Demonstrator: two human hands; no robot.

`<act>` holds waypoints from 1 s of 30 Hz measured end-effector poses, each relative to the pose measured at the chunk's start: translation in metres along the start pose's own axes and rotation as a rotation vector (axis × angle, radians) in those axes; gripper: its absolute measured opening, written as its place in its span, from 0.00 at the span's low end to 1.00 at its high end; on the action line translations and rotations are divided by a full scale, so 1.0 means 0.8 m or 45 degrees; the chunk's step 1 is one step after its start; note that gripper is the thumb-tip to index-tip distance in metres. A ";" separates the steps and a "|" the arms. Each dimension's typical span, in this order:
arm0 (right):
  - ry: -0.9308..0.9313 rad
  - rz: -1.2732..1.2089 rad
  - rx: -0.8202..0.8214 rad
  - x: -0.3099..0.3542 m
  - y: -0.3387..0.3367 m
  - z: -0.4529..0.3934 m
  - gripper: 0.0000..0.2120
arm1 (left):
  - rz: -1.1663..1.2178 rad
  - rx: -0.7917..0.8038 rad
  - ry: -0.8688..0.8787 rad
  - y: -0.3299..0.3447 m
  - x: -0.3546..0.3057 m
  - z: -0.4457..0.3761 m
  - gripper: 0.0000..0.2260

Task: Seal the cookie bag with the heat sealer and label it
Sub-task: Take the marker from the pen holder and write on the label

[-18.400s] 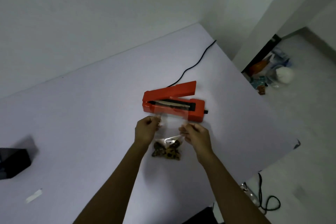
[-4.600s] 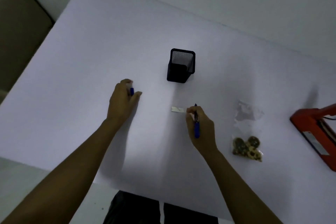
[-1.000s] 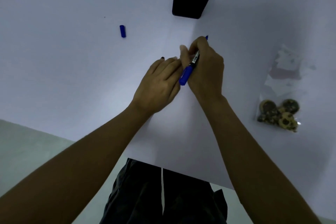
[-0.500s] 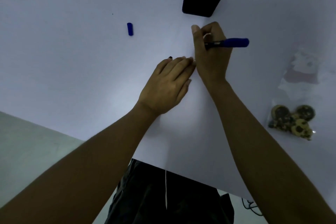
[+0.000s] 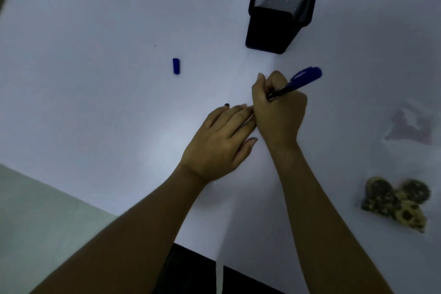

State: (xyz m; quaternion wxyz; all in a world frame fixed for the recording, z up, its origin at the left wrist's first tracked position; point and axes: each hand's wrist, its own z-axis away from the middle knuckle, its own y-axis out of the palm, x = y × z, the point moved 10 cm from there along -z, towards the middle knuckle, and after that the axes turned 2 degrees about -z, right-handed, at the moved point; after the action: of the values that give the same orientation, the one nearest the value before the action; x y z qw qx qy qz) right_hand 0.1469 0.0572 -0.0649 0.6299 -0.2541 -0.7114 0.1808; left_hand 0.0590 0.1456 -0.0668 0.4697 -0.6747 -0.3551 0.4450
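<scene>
Pretty dim lighting overall, everything tinted bluish-grey. White table filling most of the view, brighter patch near the middle, near edge running diagonally. Pale greenish floor below it at lower left. Darker brownish strip of something in the top left corner, too blurry to tell.

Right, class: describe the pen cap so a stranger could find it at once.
Start at the black mesh pen holder standing at the far side of the white table. Look left and nearer: the pen cap lies alone there, a short blue cylinder, touched by neither hand.
</scene>
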 end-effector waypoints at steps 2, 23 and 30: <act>0.022 -0.056 -0.010 -0.002 -0.001 -0.002 0.15 | -0.012 0.004 -0.007 0.000 0.002 -0.002 0.18; 0.266 -0.389 0.025 -0.020 -0.002 0.007 0.21 | 0.002 0.086 -0.010 0.007 -0.001 -0.001 0.20; 0.194 -0.340 -0.078 -0.016 -0.012 -0.001 0.17 | 0.014 0.068 -0.027 0.004 0.002 -0.002 0.21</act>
State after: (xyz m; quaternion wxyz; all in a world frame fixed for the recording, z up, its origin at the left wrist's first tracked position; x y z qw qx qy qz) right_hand 0.1473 0.0419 -0.0695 0.6924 -0.1893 -0.6942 0.0537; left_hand 0.0617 0.1456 -0.0699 0.4813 -0.6592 -0.3444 0.4638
